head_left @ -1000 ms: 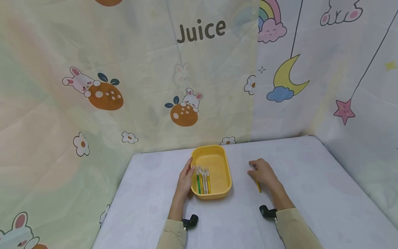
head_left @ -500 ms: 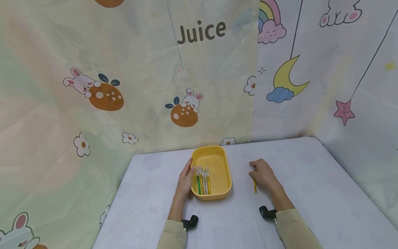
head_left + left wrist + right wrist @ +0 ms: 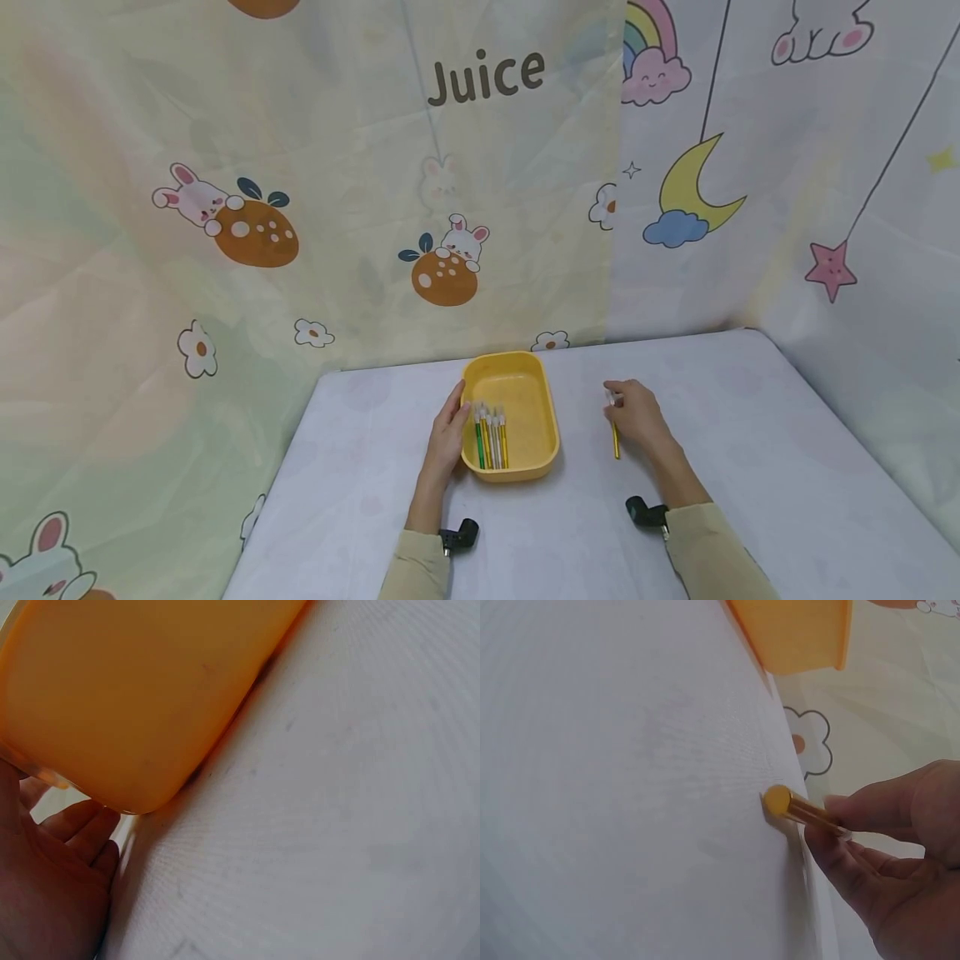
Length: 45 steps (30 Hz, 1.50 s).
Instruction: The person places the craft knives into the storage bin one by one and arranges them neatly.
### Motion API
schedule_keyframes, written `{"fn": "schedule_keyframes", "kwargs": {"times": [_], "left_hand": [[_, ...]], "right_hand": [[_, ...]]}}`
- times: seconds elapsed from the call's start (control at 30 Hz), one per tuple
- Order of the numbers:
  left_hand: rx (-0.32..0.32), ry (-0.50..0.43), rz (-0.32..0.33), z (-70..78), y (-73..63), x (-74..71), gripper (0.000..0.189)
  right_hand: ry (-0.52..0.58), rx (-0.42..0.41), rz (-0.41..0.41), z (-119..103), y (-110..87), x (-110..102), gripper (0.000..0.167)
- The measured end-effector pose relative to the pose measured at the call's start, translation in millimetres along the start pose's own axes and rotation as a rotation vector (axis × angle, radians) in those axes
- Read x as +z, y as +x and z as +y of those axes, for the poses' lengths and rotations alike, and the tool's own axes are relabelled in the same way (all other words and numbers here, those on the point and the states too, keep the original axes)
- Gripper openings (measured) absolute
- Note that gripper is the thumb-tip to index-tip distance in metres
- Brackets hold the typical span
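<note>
A yellow plastic tray (image 3: 534, 417) stands on the white-covered table. My left hand (image 3: 444, 435) holds its left side, thumb over the rim and fingers along the outer wall. Inside, against that side, several slim pens (image 3: 492, 440) in green, yellow and silver lie side by side, pale ends pointing away from me. To the right of the tray, my right hand (image 3: 636, 414) pinches a gold-yellow pen (image 3: 617, 443) between thumb and fingers near its clear end. Its round gold end (image 3: 778, 801) points toward the camera in the right wrist view, close over the table.
The white cloth (image 3: 577, 533) covers the tabletop. Printed curtains (image 3: 337, 208) with rabbits, flowers and a moon hang behind it and along both sides. Small black cameras (image 3: 467, 533) are strapped at both wrists.
The pen in my right hand has swung from slanted to nearly straight toward me, and that hand has shifted slightly. My left hand and the tray stay put.
</note>
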<state>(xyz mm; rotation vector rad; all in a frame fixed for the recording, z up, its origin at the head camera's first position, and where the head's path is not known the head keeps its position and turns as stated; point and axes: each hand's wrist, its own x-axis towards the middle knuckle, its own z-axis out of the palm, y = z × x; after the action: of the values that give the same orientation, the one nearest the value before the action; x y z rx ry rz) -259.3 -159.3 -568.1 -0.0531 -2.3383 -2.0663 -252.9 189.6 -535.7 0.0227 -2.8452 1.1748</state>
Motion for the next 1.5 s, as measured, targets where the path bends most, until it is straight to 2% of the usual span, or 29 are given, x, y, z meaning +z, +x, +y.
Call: {"fn": "schedule_keyframes", "kwargs": {"times": [0.3, 0.57, 0.97, 1.27, 1.5], "left_hand": [[-0.008, -0.021, -0.002, 2.3, -0.9, 0.1, 0.051], [-0.003, 0.001, -0.002, 0.4, -0.9, -0.6, 0.049], [-0.001, 0.007, -0.003, 2.2, -0.8, 0.1, 0.049], [0.004, 0.007, -0.006, 3.3, -0.6, 0.0, 0.049], [0.004, 0.014, -0.007, 1.7, -1.2, -0.6, 0.049]], "right_hand": [[0.019, 0.029, -0.008, -0.9, 2.9, -0.1, 0.052], [0.059, 0.060, -0.025, -3.9, 1.5, -0.6, 0.052], [0.035, 0.010, -0.007, -1.8, 2.9, -0.7, 0.052], [0.033, 0.034, -0.007, -4.2, 1.8, -1.0, 0.052], [0.036, 0.018, -0.004, -3.1, 2.0, -1.7, 0.053]]}}
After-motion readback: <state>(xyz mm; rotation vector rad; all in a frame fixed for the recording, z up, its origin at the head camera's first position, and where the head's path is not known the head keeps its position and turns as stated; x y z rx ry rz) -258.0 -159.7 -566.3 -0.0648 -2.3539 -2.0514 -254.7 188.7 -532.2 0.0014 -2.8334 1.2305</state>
